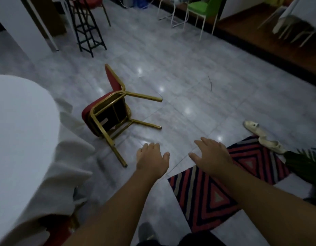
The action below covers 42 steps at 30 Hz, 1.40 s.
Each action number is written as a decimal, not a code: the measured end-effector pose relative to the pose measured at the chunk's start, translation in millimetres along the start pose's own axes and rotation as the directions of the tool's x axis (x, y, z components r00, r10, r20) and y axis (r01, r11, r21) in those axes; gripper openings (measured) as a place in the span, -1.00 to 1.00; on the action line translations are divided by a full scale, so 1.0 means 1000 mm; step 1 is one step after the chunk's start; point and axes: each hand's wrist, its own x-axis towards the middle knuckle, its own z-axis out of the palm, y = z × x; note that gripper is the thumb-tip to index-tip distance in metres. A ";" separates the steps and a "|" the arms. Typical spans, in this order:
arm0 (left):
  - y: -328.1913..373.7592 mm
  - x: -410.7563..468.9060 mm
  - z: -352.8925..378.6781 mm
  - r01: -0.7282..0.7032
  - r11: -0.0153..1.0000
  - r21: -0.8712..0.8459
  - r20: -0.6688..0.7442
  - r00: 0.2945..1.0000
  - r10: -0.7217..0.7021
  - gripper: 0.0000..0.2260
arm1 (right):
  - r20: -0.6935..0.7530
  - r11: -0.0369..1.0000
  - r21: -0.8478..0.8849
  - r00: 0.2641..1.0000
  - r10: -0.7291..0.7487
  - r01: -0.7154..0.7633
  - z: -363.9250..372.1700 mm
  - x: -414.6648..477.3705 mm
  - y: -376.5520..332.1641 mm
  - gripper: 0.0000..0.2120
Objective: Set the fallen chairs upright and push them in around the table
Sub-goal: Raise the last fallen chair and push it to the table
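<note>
Red chair w/ gold frame (107,114) lies tipped on the tile floor (180,71), just beside the white-draped table (20,130); seat underside faces the camera, legs point right & toward the person, backrest away at upper left; not yet righted.

Left hand (152,157) & right hand (212,155) both stretched fwd over the floor, palms down, fingers (153,145) spread & loose, holding nothing; neither touches the chair; left hand near the nearest leg tip.

Step in hand, my read: reach & grip to stand it up. Best approach prob. one hand on the backrest top rail, other on the seat-frame edge or a leg; pivot over the legs nearest the floor rather than dead-lift; set all four feet down, then turn seat toward tabletop & slide in. Glossy tile looks slick; legs may skid during the pivot, so brace.

Obstacles: tablecloth folds (72,150) hang close to the chair; could snag a leg when pushing in. Striped rug (215,192) underfoot at right, edge a trip risk. Pair of pale shoes (265,139) & a plant (306,160) further right, clear of the path. Green chair (203,6), black metal stand (88,31) & other chairs upright at far side, well apart.
</note>
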 end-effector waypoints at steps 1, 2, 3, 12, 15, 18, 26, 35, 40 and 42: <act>0.008 0.022 -0.006 -0.001 1.000 0.008 0.002 1.000 0.001 -0.49 | -0.004 1.000 0.011 1.000 0.003 -0.003 -0.009 0.020 0.006 -0.34; 0.016 0.044 -0.011 -0.003 1.000 0.013 0.001 1.000 0.003 -0.50 | -0.008 1.000 0.022 1.000 0.006 -0.006 -0.016 0.041 0.013 -0.34; 0.024 0.067 -0.016 0.001 1.000 0.014 0.010 1.000 -0.001 -0.51 | -0.007 1.000 0.027 1.000 0.007 -0.007 -0.024 0.063 0.022 -0.34; 0.105 0.278 -0.052 0.140 0.990 -0.024 -0.087 0.986 -0.141 -0.56 | -0.013 0.987 -0.072 0.990 -0.143 0.142 -0.111 0.285 0.102 -0.35; 0.125 0.339 -0.066 0.197 0.980 -0.041 -0.104 0.974 -0.200 -0.54 | -0.008 0.967 -0.124 0.975 -0.224 0.221 -0.144 0.354 0.116 -0.36; 0.136 0.399 -0.081 0.233 0.968 -0.088 -0.118 0.963 -0.242 -0.52 | 0.006 0.950 -0.148 0.961 -0.278 0.276 -0.170 0.429 0.121 -0.35; 0.130 0.589 -0.110 0.356 0.907 -0.223 -0.149 0.907 -0.393 -0.46 | 0.042 0.834 -0.307 0.882 -0.469 0.458 -0.237 0.632 0.097 -0.34; 0.111 0.753 -0.175 0.518 0.810 -0.277 -0.157 0.807 -0.570 -0.43 | 0.143 0.670 -0.342 0.741 -0.656 0.659 -0.298 0.832 0.057 -0.31; 0.084 0.824 -0.202 0.637 0.686 -0.352 -0.164 0.679 -0.715 -0.45 | 0.229 0.508 -0.380 0.611 -0.758 0.773 -0.312 0.947 0.003 -0.33; 0.073 0.840 -0.212 0.659 0.629 -0.412 -0.173 0.621 -0.764 -0.47 | 0.269 0.427 -0.375 0.538 -0.799 0.822 -0.316 0.976 -0.025 -0.33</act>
